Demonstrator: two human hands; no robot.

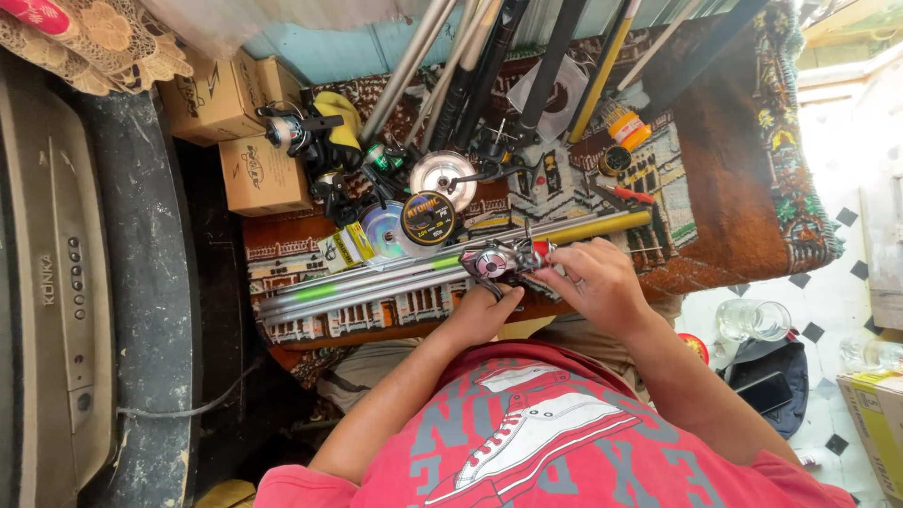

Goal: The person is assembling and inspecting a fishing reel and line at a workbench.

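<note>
Your right hand (597,282) closes its grip over the right side of a small red and silver fishing reel (499,261), fingers curled on it, while your left hand (484,315) comes up from below with the thumb and fingertips pinched at the reel's underside; whether that grip holds the handle or only touches it is hard to tell, since the knuckles hide it. The reel sits on a bundle of grey and green rod sections (376,287) that lies across a patterned rug (724,160), just above your lap. Just beyond the reel lie a black spool of line (428,218) with a yellow label, a clear spool (384,229) beside it and a larger silver reel (443,176). More rods (489,56) lean up against the far wall. Cardboard boxes (259,174) stand at the left edge of the rug, and an old grey television (47,273) fills the far left. A glass jar (752,320) stands on the tiled floor to your right.
</note>
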